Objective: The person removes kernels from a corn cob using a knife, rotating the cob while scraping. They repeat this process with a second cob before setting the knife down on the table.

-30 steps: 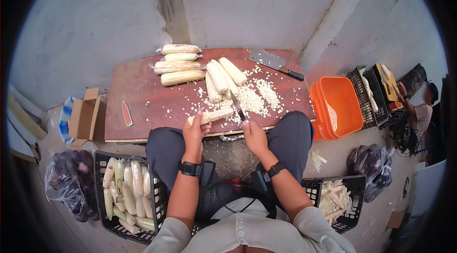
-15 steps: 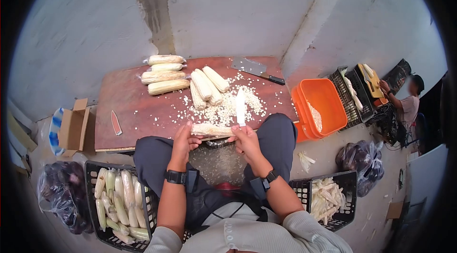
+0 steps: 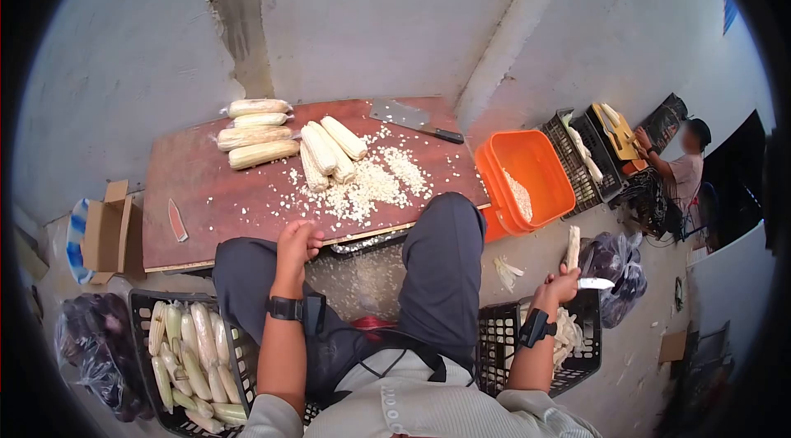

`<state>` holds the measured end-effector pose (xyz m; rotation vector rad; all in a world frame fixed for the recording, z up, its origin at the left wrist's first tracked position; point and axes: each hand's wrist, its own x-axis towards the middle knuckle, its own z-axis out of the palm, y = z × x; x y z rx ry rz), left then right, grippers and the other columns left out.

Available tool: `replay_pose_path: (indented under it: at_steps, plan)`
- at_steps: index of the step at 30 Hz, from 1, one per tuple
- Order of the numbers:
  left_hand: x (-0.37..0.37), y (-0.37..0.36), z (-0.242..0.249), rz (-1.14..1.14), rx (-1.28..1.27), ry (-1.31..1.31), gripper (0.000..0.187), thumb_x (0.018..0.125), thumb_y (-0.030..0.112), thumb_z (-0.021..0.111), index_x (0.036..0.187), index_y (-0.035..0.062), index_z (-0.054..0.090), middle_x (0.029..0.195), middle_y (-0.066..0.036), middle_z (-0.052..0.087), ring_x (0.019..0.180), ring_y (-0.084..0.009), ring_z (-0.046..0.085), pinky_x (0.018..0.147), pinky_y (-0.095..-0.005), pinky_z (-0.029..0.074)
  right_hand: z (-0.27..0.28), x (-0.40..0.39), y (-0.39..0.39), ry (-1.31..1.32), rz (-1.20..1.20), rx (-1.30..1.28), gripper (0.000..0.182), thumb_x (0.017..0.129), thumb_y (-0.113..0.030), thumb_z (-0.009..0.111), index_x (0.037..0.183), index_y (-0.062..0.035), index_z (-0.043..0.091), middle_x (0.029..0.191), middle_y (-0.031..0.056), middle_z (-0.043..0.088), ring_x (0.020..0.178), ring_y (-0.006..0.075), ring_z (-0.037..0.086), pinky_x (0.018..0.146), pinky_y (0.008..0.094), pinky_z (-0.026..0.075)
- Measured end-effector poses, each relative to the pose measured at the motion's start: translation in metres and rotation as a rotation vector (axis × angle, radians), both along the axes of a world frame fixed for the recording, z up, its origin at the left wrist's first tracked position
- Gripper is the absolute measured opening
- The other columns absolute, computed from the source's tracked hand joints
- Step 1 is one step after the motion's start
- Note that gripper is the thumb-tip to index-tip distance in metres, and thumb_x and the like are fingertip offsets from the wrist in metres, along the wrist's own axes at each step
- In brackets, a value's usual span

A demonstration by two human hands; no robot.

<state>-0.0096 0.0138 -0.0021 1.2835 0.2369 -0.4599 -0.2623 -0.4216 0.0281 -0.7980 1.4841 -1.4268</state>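
Note:
My right hand (image 3: 562, 285) is out to the right, above the black crate (image 3: 589, 356) of stripped cobs and husks (image 3: 568, 332). It grips a stripped corn cob (image 3: 573, 247), which stands up from the fist, together with a knife whose white blade (image 3: 595, 283) points right. My left hand (image 3: 300, 242) hovers at the table's front edge, its fingers loosely curled and nothing visible in them. On the reddish table (image 3: 206, 228), cut corn kernels (image 3: 354, 195) lie scattered around a small pile of peeled corn cobs (image 3: 329, 149).
Wrapped corn (image 3: 264, 156) and a cleaver (image 3: 404, 115) lie toward the table's back. An orange bin (image 3: 544, 178) holding kernels stands right of it. A crate of corn (image 3: 194, 356) is at my left. Farther right, a person (image 3: 684, 170) works at a yellow board (image 3: 614, 131).
My right hand has swung from the table to the crate on the right, carrying the cob and knife. My left hand has let go of the cob. The view has shifted slightly right.

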Motion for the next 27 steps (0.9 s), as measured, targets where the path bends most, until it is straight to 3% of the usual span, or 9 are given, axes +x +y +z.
replay_pose_path:
  at_steps: [2,4,7,9,12,15,19,23,27]
  plan:
    - [0.0,-0.002,0.001,0.006,0.001,0.001,0.015,0.09,0.022,0.059,0.091,0.0073,0.058,0.075,-0.003,0.063,0.059,-0.0062,0.056,0.051,-0.0187,0.044,-0.007,-0.041,-0.007,0.09,-0.088,-0.021,0.039,0.09,-0.033,0.052,0.095,0.0053,0.059,0.075,0.0084,0.065,0.052,0.0215,0.054,0.041,0.0315,0.04]
    - [0.0,-0.005,-0.001,-0.015,0.008,0.009,0.015,0.091,0.022,0.058,0.091,0.0073,0.058,0.076,-0.003,0.063,0.06,-0.0063,0.056,0.052,-0.0193,0.044,-0.026,-0.064,-0.018,-0.101,-0.171,-0.018,0.04,0.087,-0.028,0.053,0.104,0.0082,0.055,0.091,0.0144,0.066,0.051,0.0214,0.051,0.042,0.0327,0.039]
    - [0.002,-0.01,-0.002,-0.031,0.021,0.005,0.014,0.091,0.022,0.056,0.089,0.0077,0.058,0.076,-0.002,0.063,0.06,-0.0064,0.055,0.053,-0.0199,0.044,-0.058,-0.072,-0.022,-0.079,-0.099,0.056,0.027,0.086,-0.028,0.056,0.092,-0.0014,0.054,0.088,0.0108,0.066,0.04,0.0157,0.042,0.036,0.0285,0.034]
    - [0.006,-0.014,-0.004,-0.045,0.03,0.01,0.013,0.091,0.022,0.056,0.089,0.0087,0.057,0.077,-0.002,0.063,0.06,-0.0061,0.055,0.053,-0.0197,0.045,-0.086,-0.057,-0.048,0.172,0.044,0.201,0.021,0.084,-0.024,0.057,0.086,-0.0037,0.053,0.072,0.0063,0.059,0.039,0.0152,0.04,0.035,0.0288,0.033]
    - [0.008,-0.018,-0.006,-0.05,0.016,-0.007,0.01,0.089,0.015,0.06,0.088,0.0057,0.059,0.076,-0.002,0.063,0.061,-0.0069,0.055,0.053,-0.02,0.045,-0.114,0.001,-0.032,0.141,0.387,-0.229,0.016,0.087,-0.02,0.057,0.083,-0.0074,0.047,0.054,0.0001,0.041,0.036,0.0114,0.037,0.032,0.0257,0.03]
    - [0.011,-0.018,-0.014,-0.042,0.009,-0.045,0.009,0.085,0.01,0.065,0.088,0.0036,0.059,0.072,-0.003,0.062,0.058,-0.0068,0.055,0.05,-0.0195,0.043,-0.023,0.108,0.078,0.104,0.646,-0.303,0.016,0.091,-0.02,0.059,0.09,-0.0065,0.049,0.054,-0.0013,0.042,0.037,0.0078,0.039,0.032,0.0229,0.032]
    - [0.012,-0.02,-0.009,-0.008,0.046,-0.07,0.014,0.085,0.014,0.069,0.082,0.0042,0.059,0.066,-0.001,0.059,0.052,-0.0052,0.05,0.047,-0.0184,0.04,-0.012,0.193,0.146,0.056,1.168,-0.33,0.015,0.089,-0.015,0.064,0.093,-0.0064,0.052,0.06,-0.0024,0.048,0.041,0.0043,0.042,0.033,0.0194,0.031]
    - [0.016,-0.02,-0.005,0.079,0.022,-0.065,0.018,0.085,0.017,0.069,0.077,0.005,0.059,0.063,0.002,0.055,0.052,-0.0039,0.046,0.046,-0.0193,0.036,-0.002,0.259,0.217,0.403,1.431,-0.423,0.029,0.082,-0.026,0.073,0.094,-0.0017,0.062,0.069,0.0022,0.06,0.062,0.0097,0.054,0.058,0.0267,0.043]
    - [0.023,-0.023,-0.022,0.127,0.048,-0.145,0.015,0.084,0.013,0.068,0.078,0.0032,0.058,0.063,0.002,0.055,0.052,-0.0052,0.046,0.047,-0.0219,0.037,-0.015,0.314,0.26,0.63,1.423,-0.742,0.051,0.07,-0.038,0.079,0.097,0.002,0.061,0.086,0.0152,0.06,0.081,0.0306,0.06,0.071,0.0386,0.047]
